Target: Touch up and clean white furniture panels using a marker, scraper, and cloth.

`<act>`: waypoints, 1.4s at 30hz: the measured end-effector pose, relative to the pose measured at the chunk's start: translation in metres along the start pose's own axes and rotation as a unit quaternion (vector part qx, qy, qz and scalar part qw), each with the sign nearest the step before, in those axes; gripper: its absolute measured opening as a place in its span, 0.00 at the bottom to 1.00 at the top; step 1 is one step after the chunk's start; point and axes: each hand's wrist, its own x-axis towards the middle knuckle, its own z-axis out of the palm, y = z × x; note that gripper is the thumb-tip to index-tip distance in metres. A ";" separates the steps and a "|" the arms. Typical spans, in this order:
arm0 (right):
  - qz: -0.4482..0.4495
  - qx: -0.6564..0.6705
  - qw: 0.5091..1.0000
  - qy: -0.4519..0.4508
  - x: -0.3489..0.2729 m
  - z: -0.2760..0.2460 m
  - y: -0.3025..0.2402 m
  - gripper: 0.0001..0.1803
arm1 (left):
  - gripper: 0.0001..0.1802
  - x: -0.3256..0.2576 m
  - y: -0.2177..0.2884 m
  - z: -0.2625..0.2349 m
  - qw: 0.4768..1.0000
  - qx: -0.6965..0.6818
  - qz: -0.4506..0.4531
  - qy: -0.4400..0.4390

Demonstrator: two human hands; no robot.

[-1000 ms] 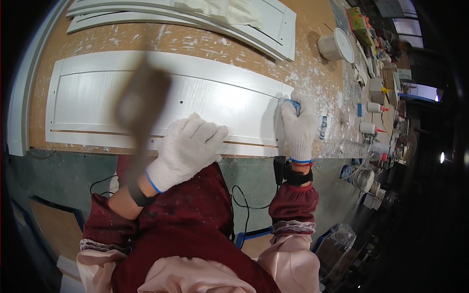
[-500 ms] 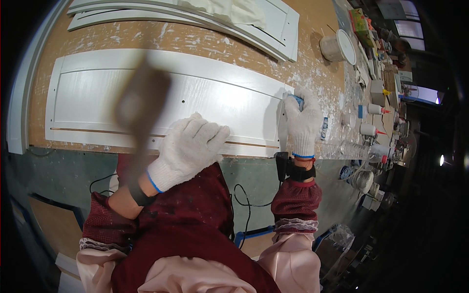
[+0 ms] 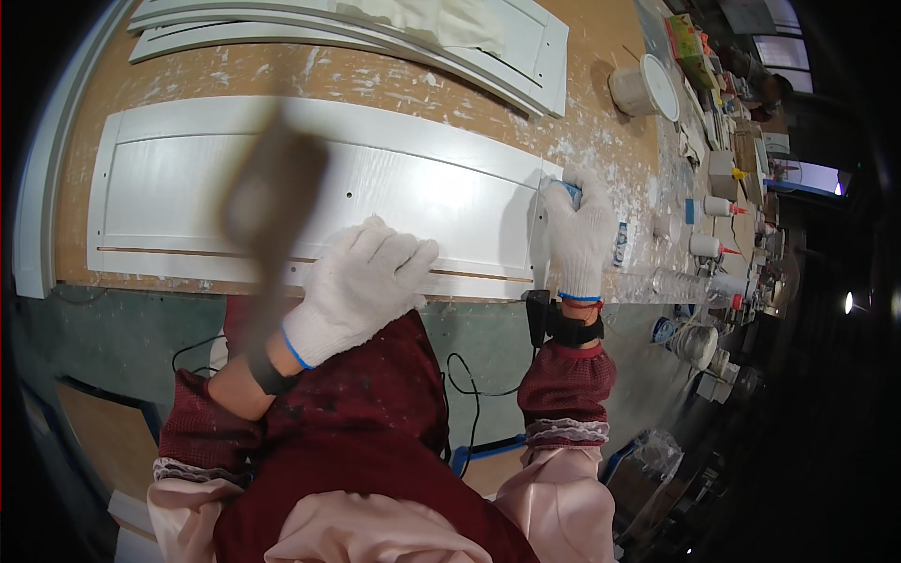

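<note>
A long white panel point(image 3: 282, 188) with a framed edge and a narrow slot along its near side lies flat on the work table. My left hand point(image 3: 361, 277), in a white knit glove, rests on the panel's near edge with its fingers stretched out. At the panel's right end, my gloved right hand point(image 3: 579, 235) is closed around a small blue block point(image 3: 569, 191), held against the end edge. Most of the block is hidden by the glove, and its exact kind does not show.
More white panels point(image 3: 357, 42) are stacked at the back, topped with a cream cloth point(image 3: 450, 21). A white tub point(image 3: 646, 89) stands at the far right. Glue bottles point(image 3: 706, 246) and another blue block point(image 3: 693, 208) sit beyond my right hand. A blurred dark shape point(image 3: 277, 188) blocks part of the view.
The view has shifted very slightly. My right hand stays at the panel's end with the blue block, and my left hand keeps its place on the near edge.
</note>
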 end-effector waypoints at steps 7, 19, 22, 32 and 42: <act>0.074 0.024 0.995 -0.059 -0.004 -0.003 0.005 0.17 | 0.38 0.000 -0.001 0.001 1.000 -0.003 -0.005 -0.001; 0.054 0.013 0.998 -0.016 -0.006 0.000 -0.001 0.17 | 0.39 0.002 0.000 -0.001 1.000 0.003 -0.003 -0.016; 0.034 0.021 0.999 -0.030 -0.004 -0.003 0.001 0.17 | 0.39 0.001 0.000 0.000 1.000 -0.002 0.000 0.001; 0.090 0.071 0.987 -0.114 -0.043 -0.042 -0.001 0.16 | 0.39 -0.002 -0.002 0.008 1.000 0.001 0.006 0.029; 0.017 0.006 0.992 -0.128 -0.063 -0.036 0.005 0.16 | 0.38 0.000 -0.002 0.006 1.000 0.007 0.005 0.029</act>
